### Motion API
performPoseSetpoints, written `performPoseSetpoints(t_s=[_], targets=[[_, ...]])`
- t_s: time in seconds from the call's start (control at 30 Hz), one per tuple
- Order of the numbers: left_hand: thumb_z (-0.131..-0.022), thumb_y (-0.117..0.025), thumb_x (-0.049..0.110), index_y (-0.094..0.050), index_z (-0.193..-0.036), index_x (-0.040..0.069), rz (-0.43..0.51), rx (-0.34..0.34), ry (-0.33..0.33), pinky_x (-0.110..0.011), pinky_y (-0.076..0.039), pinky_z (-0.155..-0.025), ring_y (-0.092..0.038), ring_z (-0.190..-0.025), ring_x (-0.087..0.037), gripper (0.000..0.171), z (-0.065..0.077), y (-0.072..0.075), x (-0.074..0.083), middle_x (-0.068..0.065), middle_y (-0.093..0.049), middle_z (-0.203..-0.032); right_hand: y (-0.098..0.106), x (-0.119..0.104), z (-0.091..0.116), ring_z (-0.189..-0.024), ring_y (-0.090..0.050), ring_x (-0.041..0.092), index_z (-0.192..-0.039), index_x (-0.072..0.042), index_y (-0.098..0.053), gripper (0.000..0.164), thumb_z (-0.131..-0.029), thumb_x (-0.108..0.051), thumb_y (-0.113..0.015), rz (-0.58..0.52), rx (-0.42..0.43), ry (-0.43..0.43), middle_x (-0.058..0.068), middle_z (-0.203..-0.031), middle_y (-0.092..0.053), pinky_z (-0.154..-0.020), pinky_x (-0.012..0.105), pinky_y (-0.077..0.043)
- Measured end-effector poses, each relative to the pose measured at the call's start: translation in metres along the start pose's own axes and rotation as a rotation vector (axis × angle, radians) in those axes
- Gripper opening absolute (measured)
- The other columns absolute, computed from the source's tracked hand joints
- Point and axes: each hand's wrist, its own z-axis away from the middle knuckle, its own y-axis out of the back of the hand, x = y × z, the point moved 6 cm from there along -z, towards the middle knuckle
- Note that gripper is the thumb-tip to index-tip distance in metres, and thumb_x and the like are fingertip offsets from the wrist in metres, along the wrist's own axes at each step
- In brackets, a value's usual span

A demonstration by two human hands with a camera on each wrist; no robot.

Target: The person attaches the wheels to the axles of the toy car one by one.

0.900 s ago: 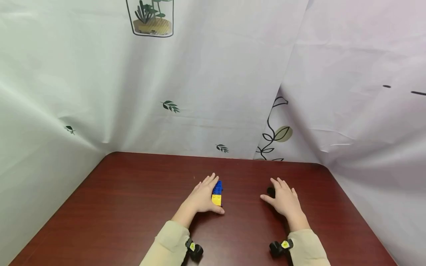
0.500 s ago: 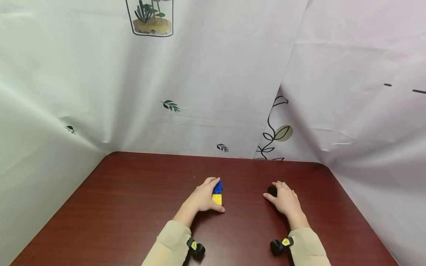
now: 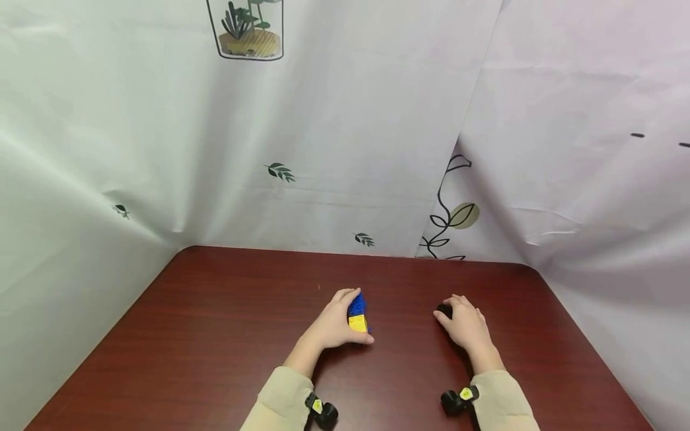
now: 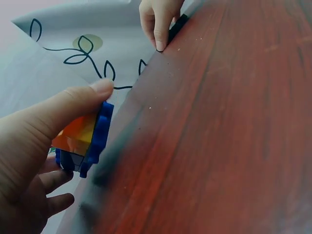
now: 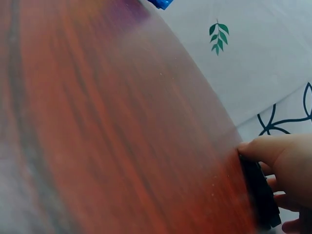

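My left hand (image 3: 330, 326) grips a toy built of blue and yellow bricks (image 3: 357, 324), thumb at its near end and fingers round the far end. In the left wrist view the toy brick build (image 4: 91, 134) shows an orange-yellow body with a blue, wavy-edged strip along the side facing the table. To the right, my right hand (image 3: 468, 326) pinches a small black round thing (image 3: 444, 310) between thumb and fingers. Seen from the right wrist, this black thing (image 5: 261, 192) looks flat, with a stepped edge, low at the tabletop; its kind cannot be told.
Both hands work over a reddish-brown wooden table (image 3: 215, 335) with rounded far corners. A white cloth (image 3: 334, 120) with printed plants hangs behind and beside it. Each wrist carries a small black camera, the left wrist camera (image 3: 326, 414) and the right wrist camera (image 3: 451, 403).
The left fingers have closed round the brick toy, which has tilted and shifted slightly right. My right thumb and fingers have drawn together onto the black thing. The head view has shifted slightly.
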Motion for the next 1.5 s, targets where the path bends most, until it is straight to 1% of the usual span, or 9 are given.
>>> performPoseSetpoints(t_s=[0.23, 0.47, 0.6, 0.7, 0.83, 1.0, 1.13, 1.37, 1.5], targets=[[-0.060, -0.082, 0.056, -0.033, -0.147, 0.012, 0.019, 0.026, -0.008, -0.042, -0.048, -0.095, -0.049, -0.118, -0.024, 0.109, 0.002, 0.001, 0.003, -0.010, -0.039, -0.142, 0.002, -0.003, -0.002, -0.133, -0.034, 0.045, -0.118, 0.002, -0.060, 0.040, -0.090, -0.026, -0.062, -0.002, 0.021, 0.014, 0.029, -0.137, -0.045, -0.104, 0.067, -0.026], [-0.061, -0.082, 0.055, -0.031, -0.148, 0.011, 0.021, 0.054, 0.006, -0.043, -0.048, -0.096, -0.048, -0.120, -0.026, 0.110, 0.000, 0.002, 0.001, -0.011, -0.038, -0.143, 0.006, -0.012, -0.004, -0.132, -0.036, 0.045, -0.118, 0.003, -0.061, 0.040, -0.090, -0.026, -0.062, -0.021, 0.061, 0.062, 0.029, -0.134, -0.048, -0.106, 0.065, -0.026], [-0.064, -0.082, 0.051, -0.031, -0.147, 0.008, 0.072, 0.079, 0.002, -0.044, -0.050, -0.093, -0.048, -0.120, -0.028, 0.107, -0.001, 0.005, 0.001, -0.013, -0.036, -0.145, 0.008, -0.019, -0.006, -0.129, -0.040, 0.044, -0.117, 0.004, -0.061, 0.041, -0.090, -0.026, -0.062, -0.046, 0.078, 0.105, 0.028, -0.130, -0.052, -0.108, 0.061, -0.027], [-0.065, -0.082, 0.048, -0.033, -0.146, 0.006, 0.123, 0.097, -0.005, -0.043, -0.051, -0.090, -0.049, -0.117, -0.028, 0.103, -0.001, 0.007, 0.001, -0.014, -0.035, -0.144, 0.009, -0.025, -0.009, -0.125, -0.045, 0.043, -0.117, 0.003, -0.061, 0.042, -0.089, -0.028, -0.063, -0.073, 0.082, 0.125, 0.026, -0.126, -0.055, -0.104, 0.058, -0.034], [-0.066, -0.082, 0.048, -0.032, -0.145, 0.007, 0.155, 0.108, 0.000, -0.043, -0.051, -0.089, -0.050, -0.116, -0.028, 0.102, -0.002, 0.007, 0.000, -0.012, -0.036, -0.144, 0.009, -0.032, -0.012, -0.117, -0.052, 0.039, -0.119, 0.000, -0.061, 0.042, -0.089, -0.030, -0.063, -0.121, 0.056, 0.128, 0.022, -0.123, -0.057, -0.096, 0.054, -0.043], [-0.067, -0.082, 0.046, -0.027, -0.148, 0.012, 0.172, 0.109, 0.023, -0.044, -0.051, -0.092, -0.048, -0.120, -0.028, 0.104, -0.002, 0.003, -0.003, -0.010, -0.034, -0.145, 0.006, -0.041, -0.015, -0.108, -0.057, 0.034, -0.119, -0.002, -0.062, 0.041, -0.089, -0.031, -0.063, -0.168, 0.005, 0.128, 0.019, -0.118, -0.061, -0.090, 0.051, -0.047], [-0.065, -0.083, 0.048, -0.025, -0.150, 0.016, 0.195, 0.101, 0.040, -0.045, -0.049, -0.094, -0.047, -0.122, -0.028, 0.108, 0.000, 0.001, -0.003, -0.008, -0.034, -0.145, 0.005, -0.049, -0.013, -0.097, -0.059, 0.027, -0.117, -0.002, -0.063, 0.039, -0.088, -0.029, -0.065, -0.198, 0.006, 0.137, 0.015, -0.112, -0.064, -0.084, 0.047, -0.049], [-0.064, -0.083, 0.047, -0.028, -0.148, 0.013, 0.193, 0.100, 0.034, -0.044, -0.050, -0.092, -0.047, -0.120, -0.028, 0.106, 0.001, 0.002, -0.002, -0.009, -0.034, -0.144, 0.002, -0.056, -0.004, -0.097, -0.059, 0.023, -0.122, -0.007, -0.061, 0.037, -0.088, -0.022, -0.063, -0.257, -0.045, 0.116, 0.011, -0.114, -0.063, -0.083, 0.043, -0.050], [-0.063, -0.084, 0.047, -0.031, -0.145, 0.011, 0.198, 0.107, 0.055, -0.040, -0.052, -0.089, -0.050, -0.115, -0.027, 0.104, 0.001, 0.004, -0.003, -0.008, -0.035, -0.143, 0.003, -0.060, -0.001, -0.096, -0.060, 0.022, -0.121, -0.010, -0.060, 0.035, -0.087, -0.018, -0.062, -0.294, -0.065, 0.110, 0.010, -0.113, -0.063, -0.082, 0.043, -0.050]])
